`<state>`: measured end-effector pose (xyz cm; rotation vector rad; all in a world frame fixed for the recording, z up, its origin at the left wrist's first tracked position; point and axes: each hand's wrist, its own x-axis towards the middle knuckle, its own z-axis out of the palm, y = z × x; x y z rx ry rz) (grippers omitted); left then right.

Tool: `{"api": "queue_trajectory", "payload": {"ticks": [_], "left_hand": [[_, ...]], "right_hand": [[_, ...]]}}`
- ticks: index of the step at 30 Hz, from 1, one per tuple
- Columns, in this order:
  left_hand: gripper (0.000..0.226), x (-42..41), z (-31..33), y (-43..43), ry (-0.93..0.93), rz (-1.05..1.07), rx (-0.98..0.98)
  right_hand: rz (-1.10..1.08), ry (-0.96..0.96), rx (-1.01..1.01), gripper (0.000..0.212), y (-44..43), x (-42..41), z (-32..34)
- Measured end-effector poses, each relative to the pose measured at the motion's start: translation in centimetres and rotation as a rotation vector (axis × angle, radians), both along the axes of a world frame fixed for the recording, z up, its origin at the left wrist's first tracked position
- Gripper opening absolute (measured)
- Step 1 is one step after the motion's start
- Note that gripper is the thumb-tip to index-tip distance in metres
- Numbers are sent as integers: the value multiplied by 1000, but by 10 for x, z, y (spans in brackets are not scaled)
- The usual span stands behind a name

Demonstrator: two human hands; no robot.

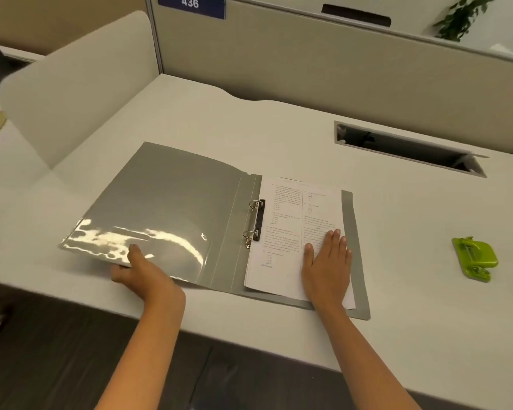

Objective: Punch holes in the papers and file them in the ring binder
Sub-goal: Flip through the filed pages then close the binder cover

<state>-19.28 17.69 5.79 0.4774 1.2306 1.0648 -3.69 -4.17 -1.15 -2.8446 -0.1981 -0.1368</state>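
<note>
A grey ring binder (172, 199) lies open on the white desk, its two metal rings (253, 221) at the spine. A stack of printed papers (290, 226) lies on the binder's right half beside the rings. My right hand (328, 264) rests flat on the papers' lower right part, fingers together. My left hand (144, 272) grips the near edge of the left cover, thumb on top over its glossy inner pocket, fingers underneath. A green hole punch (474, 258) sits on the desk to the right, well apart from the binder.
A beige partition wall (308, 63) closes off the back of the desk (279, 128), and a low divider (80, 93) stands at the left. A rectangular cable slot (409, 147) is cut into the desk at back right. The desk's front edge runs just under the binder.
</note>
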Motion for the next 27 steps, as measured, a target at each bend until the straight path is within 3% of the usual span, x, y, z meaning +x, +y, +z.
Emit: {"api": "queue_trajectory", "payload": {"ticks": [5,11,14,19,27], "left_hand": [[28,-14,1,6,-121,-154,-97],[11,-23,20,-10,-98,-283,30],[12,-24,26,-26,64,-365,210],[16,-21,31,-50,453,-435,680],[39,-12,39,-79,412,-638,1108]], "right_hand": [[4,-17,12,68,-1,0,0],[11,-28,81,63,-2,-1,1],[-38,-14,285,53,-6,-4,7],[-85,-39,616,45,-11,-11,13],[-152,-83,801,34,-16,-14,23]]}}
